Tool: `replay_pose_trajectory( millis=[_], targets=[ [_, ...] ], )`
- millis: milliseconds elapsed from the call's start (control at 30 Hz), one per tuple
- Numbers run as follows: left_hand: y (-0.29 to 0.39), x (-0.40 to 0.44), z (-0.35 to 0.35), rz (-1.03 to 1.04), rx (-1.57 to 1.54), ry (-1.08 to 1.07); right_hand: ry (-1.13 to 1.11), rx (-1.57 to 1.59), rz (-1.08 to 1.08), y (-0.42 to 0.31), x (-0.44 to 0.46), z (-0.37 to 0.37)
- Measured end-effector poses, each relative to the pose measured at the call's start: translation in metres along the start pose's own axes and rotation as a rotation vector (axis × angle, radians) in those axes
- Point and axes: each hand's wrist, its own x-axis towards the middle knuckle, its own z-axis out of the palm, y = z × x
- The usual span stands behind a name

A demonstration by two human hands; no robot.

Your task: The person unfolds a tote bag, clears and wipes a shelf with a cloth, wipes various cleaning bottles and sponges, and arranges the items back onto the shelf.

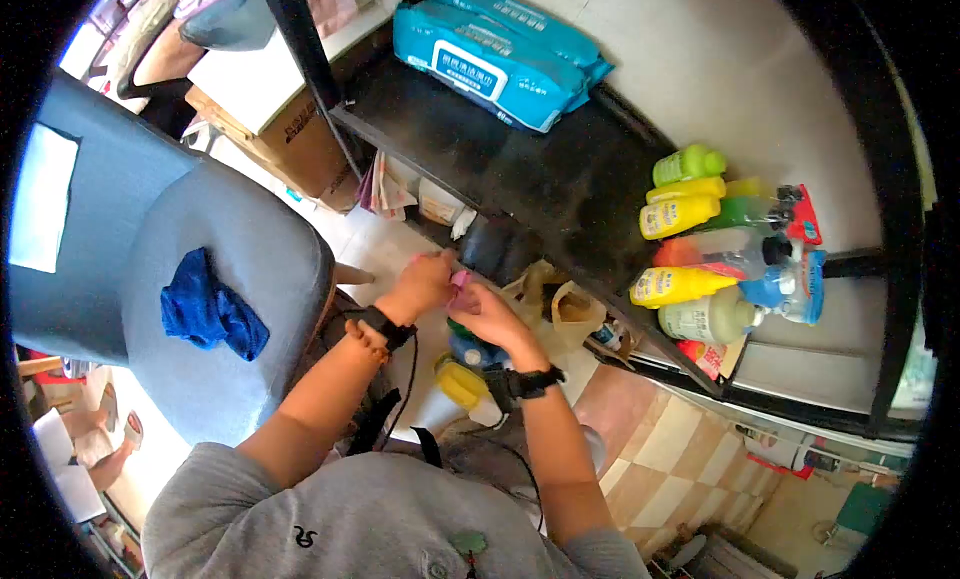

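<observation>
Head view: both bare hands meet in front of the torso, near the front edge of the black surface [540, 179]. Small soft-looking pink item [461, 288] sits between them; too small and blurred to name further. Left hand [424, 282]: fingers curled nearly closed, at the far-left side of the pink item; can't tell if they grip it or only touch it. Right hand [487, 317]: thumb and fingers look pinched nearly closed on the pink item, palm turned inward. Pink item lies just right of the left fingers and at the tips of the right fingers, on their forward-left side; long axis seems to run roughly away from the body, but the fingers partly hide it. Both hands are very near; the right looks to have the fuller hold. Black wristband on each wrist. Below the fingers, toward the body: yellow container [461, 385]. Right of the fingers: beige bag [577, 311]; farther right, on the surface, yellow bottles [680, 216] among other bottles. Forward of the fingers, well apart: teal wet-wipes packs [475, 64], on the surface. Left of the fingers: grey-blue chair [180, 239] with crumpled dark-blue cloth [207, 309] on the seat.
</observation>
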Motion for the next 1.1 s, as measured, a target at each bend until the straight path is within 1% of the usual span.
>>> replay_pose_trajectory(
  millis=[33,67,100,167,233,300,367,467,567,600,700,733,833,867,933,967,1000,1033,1067,1100],
  targets=[
    [0.017,-0.003,-0.021,0.02,0.006,-0.143,-0.047,0.111,-0.051,-0.02,-0.014,-0.009],
    [0.026,-0.005,-0.037,0.142,-0.121,-0.051,-0.064,0.101,-0.046,-0.059,-0.029,-0.024],
    [0.042,-0.008,-0.062,0.208,-0.241,-0.009,-0.081,0.091,-0.042,-0.103,-0.042,-0.043],
    [0.076,-0.011,-0.121,0.345,-0.48,0.068,0.02,0.116,-0.192,-0.157,-0.05,-0.08],
    [0.091,0.0,-0.161,0.33,-0.571,0.232,0.315,0.066,-0.414,-0.19,-0.034,-0.11],
    [0.09,0.025,-0.188,0.333,-0.416,0.527,0.652,-0.123,-0.542,-0.214,-0.004,-0.136],
    [0.08,0.052,-0.215,0.398,-0.099,0.695,0.89,-0.505,-0.607,-0.211,0.04,-0.168],
    [0.07,0.084,-0.242,0.405,0.027,0.763,0.788,-0.606,-0.496,-0.218,0.072,-0.175],
    [0.054,0.118,-0.258,0.469,0.203,0.686,0.859,-0.817,-0.298,-0.24,0.071,-0.152],
    [0.054,0.124,-0.259,0.519,0.277,0.679,0.883,-0.88,-0.26,-0.243,0.07,-0.148],
    [0.049,0.139,-0.263,0.678,0.457,0.56,0.749,-0.958,-0.14,-0.246,0.071,-0.145],
    [0.043,0.146,-0.26,0.68,0.513,0.564,0.781,-0.903,-0.243,-0.239,0.07,-0.144],
    [0.04,0.148,-0.262,0.725,0.644,0.559,0.717,-0.748,-0.298,-0.231,0.067,-0.146],
    [0.041,0.146,-0.262,0.675,0.764,0.545,0.701,-0.751,-0.276,-0.229,0.064,-0.148],
    [0.046,0.154,-0.26,0.673,0.828,0.568,0.67,-0.759,-0.229,-0.236,0.047,-0.148],
    [0.048,0.157,-0.255,0.672,0.857,0.577,0.706,-0.778,-0.238,-0.237,0.041,-0.147],
    [0.062,0.145,-0.265,0.69,0.862,0.425,0.741,-0.796,-0.246,-0.237,0.037,-0.146],
    [0.06,0.157,-0.263,0.726,0.949,0.472,0.77,-0.81,-0.248,-0.233,0.033,-0.146],
    [0.064,0.155,-0.265,0.774,0.827,0.405,0.76,-0.792,-0.306,-0.225,0.034,-0.153],
    [0.07,0.145,-0.272,0.816,0.703,0.333,0.72,-0.774,-0.294,-0.234,0.018,-0.15]
  ],
)
